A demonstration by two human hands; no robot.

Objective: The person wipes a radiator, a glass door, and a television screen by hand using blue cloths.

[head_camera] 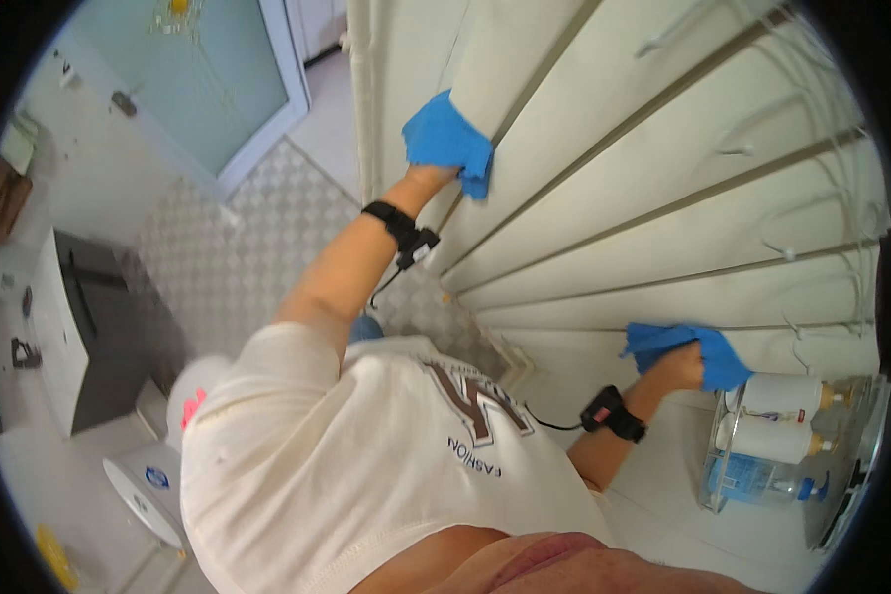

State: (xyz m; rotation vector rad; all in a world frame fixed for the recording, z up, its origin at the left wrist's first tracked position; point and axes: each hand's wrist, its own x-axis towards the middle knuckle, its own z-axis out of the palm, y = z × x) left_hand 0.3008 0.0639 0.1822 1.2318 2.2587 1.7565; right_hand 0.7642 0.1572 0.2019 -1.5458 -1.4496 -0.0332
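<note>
My left hand [432,177] holds a blue cloth [445,134] against a white upright panelled surface, apparently a radiator [564,200], with dark gaps between its broad slats. The cloth covers most of the fingers. Lower on the right, my right hand [679,367] grips a second blue cloth [724,364], which lies against the slats near the end of the radiator. A black strap with a small device [408,236] is on the left wrist, and a similar strapped device [610,414] is on the right.
White hooks or hangers [735,148] stick out along the radiator. A wire rack [715,475] beside my right hand holds white pump bottles [772,416] and a blue-labelled one [750,479]. At left are a frosted glass door [215,89], a dark-fronted cabinet [104,319] and a toilet [145,497].
</note>
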